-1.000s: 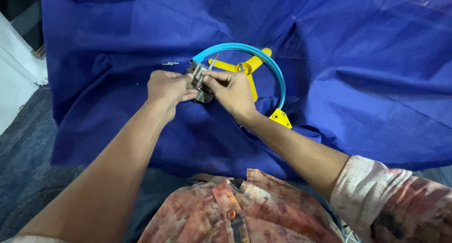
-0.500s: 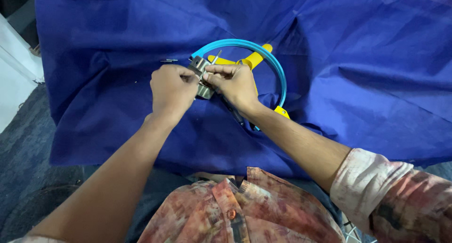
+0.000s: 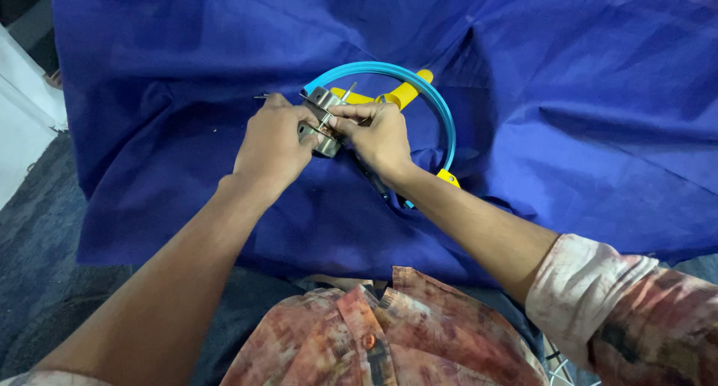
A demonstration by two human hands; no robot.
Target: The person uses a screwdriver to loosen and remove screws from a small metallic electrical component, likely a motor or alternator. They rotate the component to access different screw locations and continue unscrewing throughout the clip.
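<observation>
A small silver metal part (image 3: 323, 120) with thin pins sticking out of it is gripped between both hands over a blue cloth (image 3: 583, 117). My left hand (image 3: 273, 143) clasps it from the left. From the right, my right hand (image 3: 378, 135) pinches it with thumb and fingers. Just behind the hands lies a light blue ring (image 3: 441, 109) with a yellow tool (image 3: 404, 94) inside its arc. What the part is exactly cannot be made out.
The blue cloth covers the whole surface ahead, with folds at the upper right. A yellow tab (image 3: 449, 178) shows beside my right wrist. Grey carpet (image 3: 34, 229) lies at the left, and a white object (image 3: 22, 124) stands at the far left edge.
Both hands have kept hold of the metal part and shifted only slightly over the cloth. The ring and yellow tool stayed in place.
</observation>
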